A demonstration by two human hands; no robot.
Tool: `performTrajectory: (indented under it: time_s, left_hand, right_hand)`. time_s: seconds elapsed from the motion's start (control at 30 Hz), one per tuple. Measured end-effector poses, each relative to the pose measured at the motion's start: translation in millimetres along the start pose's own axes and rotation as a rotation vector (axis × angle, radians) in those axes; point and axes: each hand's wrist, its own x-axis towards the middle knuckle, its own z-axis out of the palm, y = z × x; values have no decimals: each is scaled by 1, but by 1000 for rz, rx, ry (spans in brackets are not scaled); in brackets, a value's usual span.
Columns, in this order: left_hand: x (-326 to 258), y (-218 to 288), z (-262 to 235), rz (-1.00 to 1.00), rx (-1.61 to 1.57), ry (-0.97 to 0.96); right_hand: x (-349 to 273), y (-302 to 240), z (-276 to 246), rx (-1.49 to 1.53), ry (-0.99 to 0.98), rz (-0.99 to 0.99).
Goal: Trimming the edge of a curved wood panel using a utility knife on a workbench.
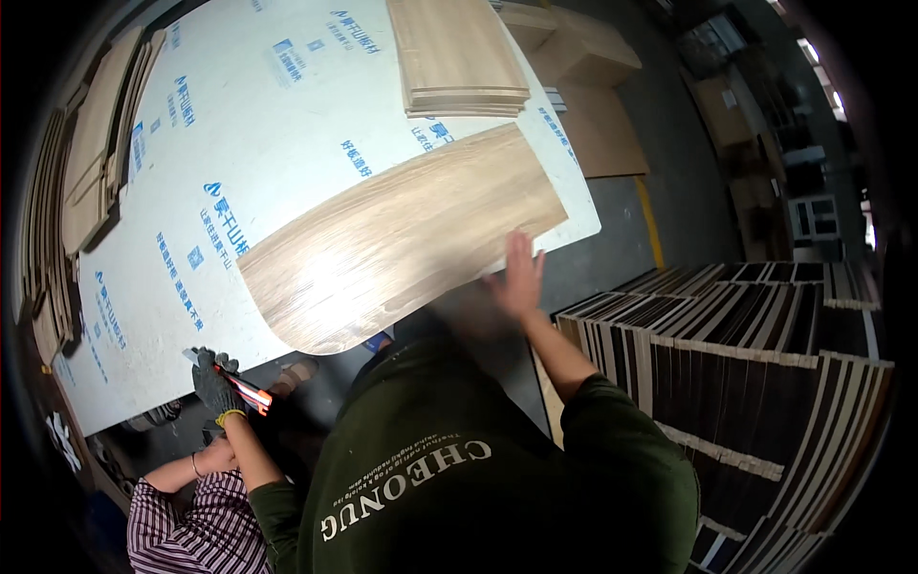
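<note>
A wood-grain panel with one rounded near corner lies at a slant along the near edge of the white table. At the panel's right end, my bare right hand has its fingers stretched out at the near edge; whether they touch the panel is hard to tell. My left hand, in a dark grey glove with a yellow cuff, is closed around an orange-and-black utility knife. That hand is at the table's near edge, left of the panel and apart from it.
Stacked wood-grain boards lie at the table's far side, and more boards line its left side. Cardboard boxes stand beyond. Tightly packed dark and pale strips fill the right. Close to my left arm is another person in a striped shirt.
</note>
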Motion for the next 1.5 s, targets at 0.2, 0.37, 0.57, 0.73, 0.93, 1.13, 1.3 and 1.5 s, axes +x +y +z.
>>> performTrajectory:
  time_s: [0.2,0.37,0.57,0.73,0.93,1.13,1.3,1.5]
  left_hand:
    - [24,-40,-68,-88,18,66]
    - [-24,-14,5,-21,-107,-29]
    - [-35,-7,-12,19,-119,138]
    - [-22,-13,-18,21,-220,82]
    - [-29,-13,-19,41,-119,107]
    - [-38,-2,-8,37,-75,128]
    - [-36,-2,-9,47,-95,103]
    - [-33,-3,-17,53,-71,83]
  right_hand:
    - [31,85,14,72,191,248]
    - [42,188,31,296,339,305]
    - [61,149,0,230,121,320]
    - [42,161,7,434,50,347]
    - [8,140,-8,504,-1,458]
    - [-21,148,8,881,-2,571]
    - [-30,143,8,1021,-34,620]
    - [-29,118,-6,1220,-99,764]
